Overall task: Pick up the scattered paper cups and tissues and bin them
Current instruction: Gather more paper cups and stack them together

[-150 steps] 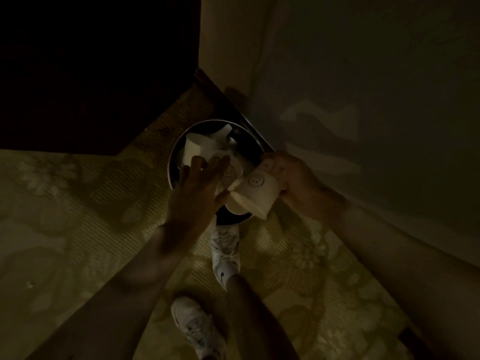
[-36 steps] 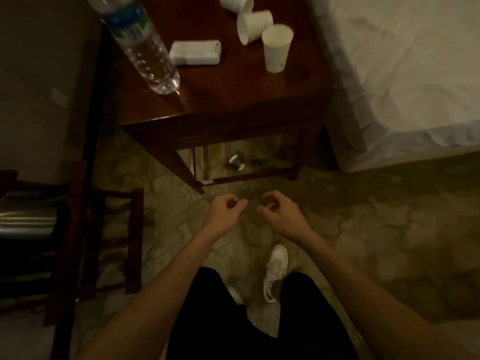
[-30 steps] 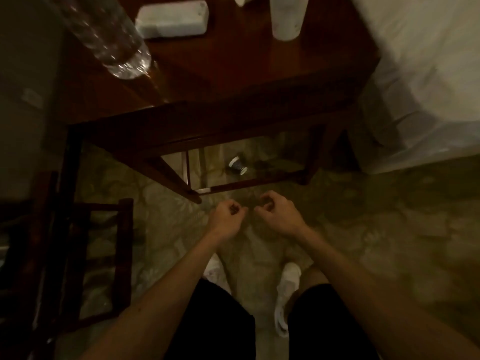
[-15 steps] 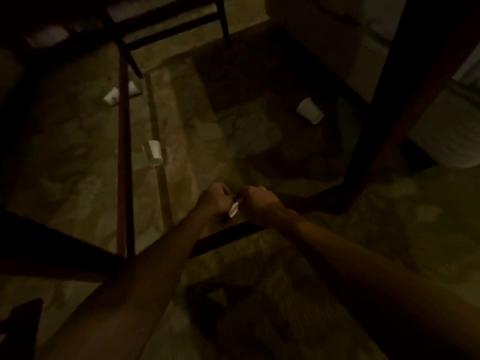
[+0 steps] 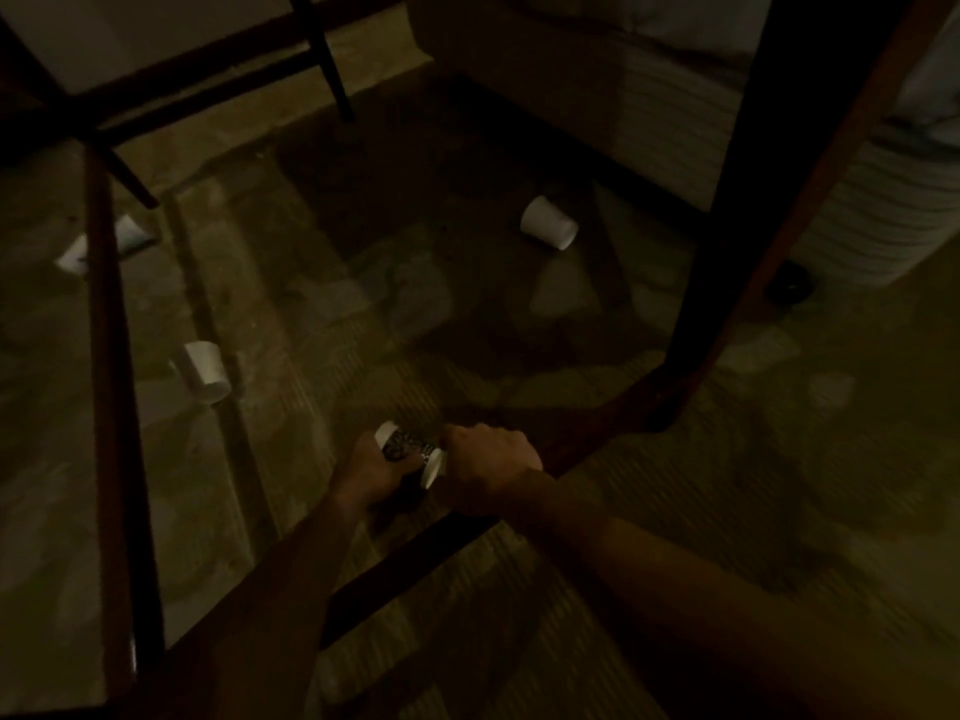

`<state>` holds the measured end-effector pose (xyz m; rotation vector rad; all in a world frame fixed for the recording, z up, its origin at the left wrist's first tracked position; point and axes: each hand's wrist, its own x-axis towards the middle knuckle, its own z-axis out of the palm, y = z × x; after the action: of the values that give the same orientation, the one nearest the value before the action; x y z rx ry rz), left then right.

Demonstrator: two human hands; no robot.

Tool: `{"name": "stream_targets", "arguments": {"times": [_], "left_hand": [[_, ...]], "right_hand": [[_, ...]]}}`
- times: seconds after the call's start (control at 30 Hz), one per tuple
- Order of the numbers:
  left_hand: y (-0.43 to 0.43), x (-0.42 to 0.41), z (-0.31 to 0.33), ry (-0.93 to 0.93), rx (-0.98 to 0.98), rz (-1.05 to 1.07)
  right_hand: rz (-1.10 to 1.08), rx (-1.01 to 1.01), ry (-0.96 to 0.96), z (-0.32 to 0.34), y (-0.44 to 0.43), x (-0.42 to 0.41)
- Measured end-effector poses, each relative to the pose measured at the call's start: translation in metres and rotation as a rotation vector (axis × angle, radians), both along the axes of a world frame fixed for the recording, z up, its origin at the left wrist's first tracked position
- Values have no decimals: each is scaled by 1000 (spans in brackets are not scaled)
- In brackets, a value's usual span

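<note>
Here on the carpet (image 5: 363, 314), inside the wooden frame (image 5: 111, 407), pick-up is underway: the left hand (image 5: 369, 475) grips a patterned cup (image 5: 405, 445) near the floor, while the right hand (image 5: 491, 459) is curled at its rim, grip unclear. Next likely: lift it, then reach for the far white cup (image 5: 549, 230) and the left white cup (image 5: 205, 371)

printed cup (image 5: 404, 445) in the left hand's (image 5: 370, 472) fingers: white, dark mottled print. far cup (image 5: 549, 229) beyond the fingers and side cup (image 5: 205, 371) left of them: plain white. carpet (image 5: 779, 511): olive, pale floral. table frame (image 5: 106, 356): reddish-brown.
</note>
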<state>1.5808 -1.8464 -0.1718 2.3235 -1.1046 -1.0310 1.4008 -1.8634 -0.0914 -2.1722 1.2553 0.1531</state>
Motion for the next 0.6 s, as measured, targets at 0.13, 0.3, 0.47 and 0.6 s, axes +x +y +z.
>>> {"name": "stream_targets", "arguments": {"times": [0.13, 0.3, 0.47, 0.6], "left_hand": [[-7, -1, 8, -4, -6, -60], [-21, -18, 47, 84, -142, -159], [-32, -30, 71, 203, -163, -196], [-44, -41, 73, 152, -266, -109]], "right_hand": [[-50, 92, 7, -4, -7, 2], [-203, 250, -67, -7, -27, 9], [-236, 234, -158, 14, -32, -2], [-196, 243, -91, 14, -32, -15]]}}
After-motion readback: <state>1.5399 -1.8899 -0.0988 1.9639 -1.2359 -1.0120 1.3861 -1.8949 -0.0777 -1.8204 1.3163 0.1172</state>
